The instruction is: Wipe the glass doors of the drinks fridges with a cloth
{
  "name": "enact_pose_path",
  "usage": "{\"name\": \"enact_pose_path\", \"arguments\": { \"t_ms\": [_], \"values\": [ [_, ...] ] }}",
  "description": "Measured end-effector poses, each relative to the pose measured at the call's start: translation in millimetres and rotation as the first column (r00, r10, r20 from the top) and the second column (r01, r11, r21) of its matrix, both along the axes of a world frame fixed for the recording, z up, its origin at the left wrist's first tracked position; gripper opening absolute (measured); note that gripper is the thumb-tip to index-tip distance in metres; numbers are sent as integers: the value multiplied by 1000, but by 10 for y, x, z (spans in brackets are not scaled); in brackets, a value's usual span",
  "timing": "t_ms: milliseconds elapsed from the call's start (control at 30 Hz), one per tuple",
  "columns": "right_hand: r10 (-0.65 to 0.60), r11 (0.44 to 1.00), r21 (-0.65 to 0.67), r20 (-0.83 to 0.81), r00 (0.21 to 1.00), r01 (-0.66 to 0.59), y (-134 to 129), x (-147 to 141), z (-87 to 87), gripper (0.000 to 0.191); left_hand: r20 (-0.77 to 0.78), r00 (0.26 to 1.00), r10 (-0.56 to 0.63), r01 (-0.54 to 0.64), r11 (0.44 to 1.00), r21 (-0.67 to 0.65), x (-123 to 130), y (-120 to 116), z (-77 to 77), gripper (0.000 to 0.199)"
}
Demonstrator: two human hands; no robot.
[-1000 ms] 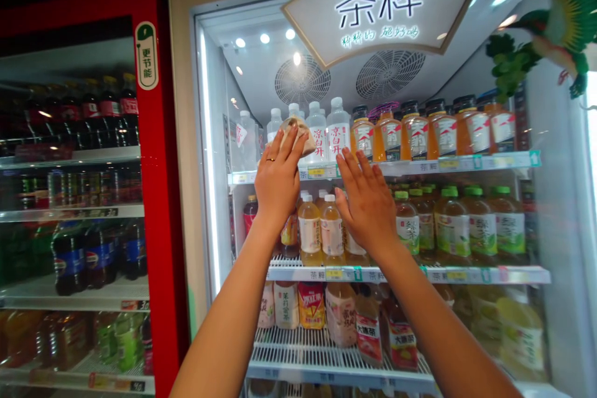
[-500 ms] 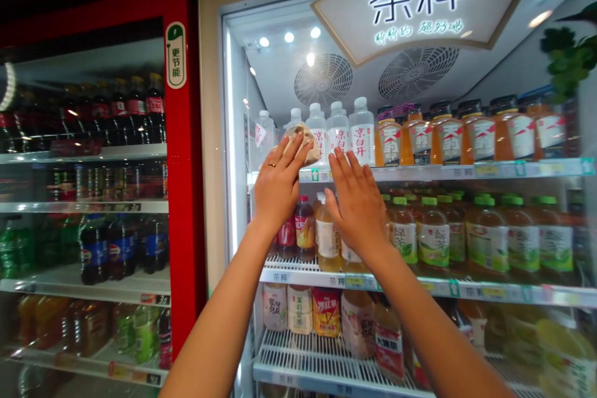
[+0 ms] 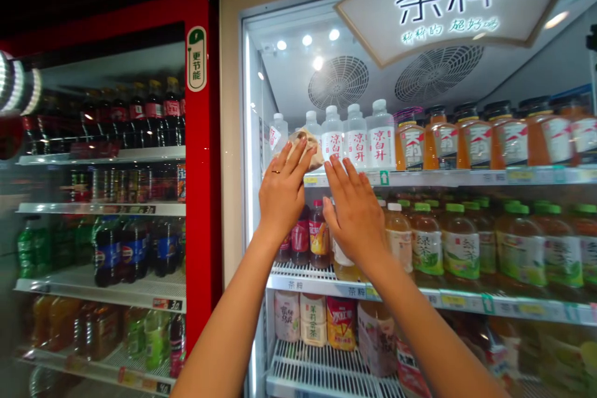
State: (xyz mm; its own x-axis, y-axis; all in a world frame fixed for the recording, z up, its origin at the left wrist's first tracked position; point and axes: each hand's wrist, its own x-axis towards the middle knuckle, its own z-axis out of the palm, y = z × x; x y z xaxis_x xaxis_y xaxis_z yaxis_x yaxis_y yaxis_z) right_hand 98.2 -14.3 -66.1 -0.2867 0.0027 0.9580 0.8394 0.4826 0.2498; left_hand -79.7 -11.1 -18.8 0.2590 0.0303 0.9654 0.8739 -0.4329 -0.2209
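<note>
My left hand (image 3: 282,196) lies over a crumpled beige cloth (image 3: 318,159), fingers stretched out, pressing it toward the glass front of a lit drinks fridge (image 3: 232,155). A ring shows on one of its fingers. To its right, my right hand (image 3: 355,214) is held flat with its fingers extended and nothing in it, seemingly against the same glass. Past the fingertips stand clear water bottles (image 3: 357,137) on the upper shelf. Part of the cloth is hidden under my left fingers.
A red-framed fridge (image 3: 204,155) with dark soda bottles (image 3: 156,109) stands at the left. Inside the lit fridge are amber bottles (image 3: 443,140) and green-capped tea bottles (image 3: 461,249). A glowing sign (image 3: 373,25) spans the top.
The view has swung left, so the fridges sit further right in it. Against the bottles, both hands and the cloth have shifted slightly left.
</note>
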Motion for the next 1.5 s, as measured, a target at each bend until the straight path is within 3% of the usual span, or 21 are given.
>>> {"name": "enact_pose_path", "arguments": {
  "t_ms": [67,267,533,667,800,1033,1267,1333,1500],
  "values": [
    [0,1000,13,2,1000,0,8,-64,0,93,-41,999,14,-14,1000,-12,-19,-14,-1,85],
    [-5,999,36,-20,1000,6,-15,-245,55,91,-76,997,-1,0,1000,-14,-273,-2,267,90],
    [-10,999,49,19,1000,9,-16,-433,20,90,10,1000,-10,10,1000,3,-479,-31,-17,83],
    [-1,999,37,20,1000,0,-2,-567,42,89,-62,998,-3,0,999,-45,-582,-62,136,78],
    [17,999,29,25,1000,-18,-31,-711,59,89,0,1000,2,-2,999,-45,-775,-57,225,80],
    [-24,999,28,46,999,23,-16,-849,21,91,50,998,32,-30,999,-39,-843,-89,-54,78],
    [-79,996,33,49,996,77,22,-877,-9,91,14,1000,9,-8,999,-37,-962,-46,251,77],
    [-73,997,34,51,996,72,9,-870,-21,91,61,998,-3,4,1000,-20,-1031,-16,216,78],
    [-39,999,5,64,997,39,-28,-871,-31,91,106,994,2,-2,1000,-3,-1062,-15,-112,80]
  ]
}}
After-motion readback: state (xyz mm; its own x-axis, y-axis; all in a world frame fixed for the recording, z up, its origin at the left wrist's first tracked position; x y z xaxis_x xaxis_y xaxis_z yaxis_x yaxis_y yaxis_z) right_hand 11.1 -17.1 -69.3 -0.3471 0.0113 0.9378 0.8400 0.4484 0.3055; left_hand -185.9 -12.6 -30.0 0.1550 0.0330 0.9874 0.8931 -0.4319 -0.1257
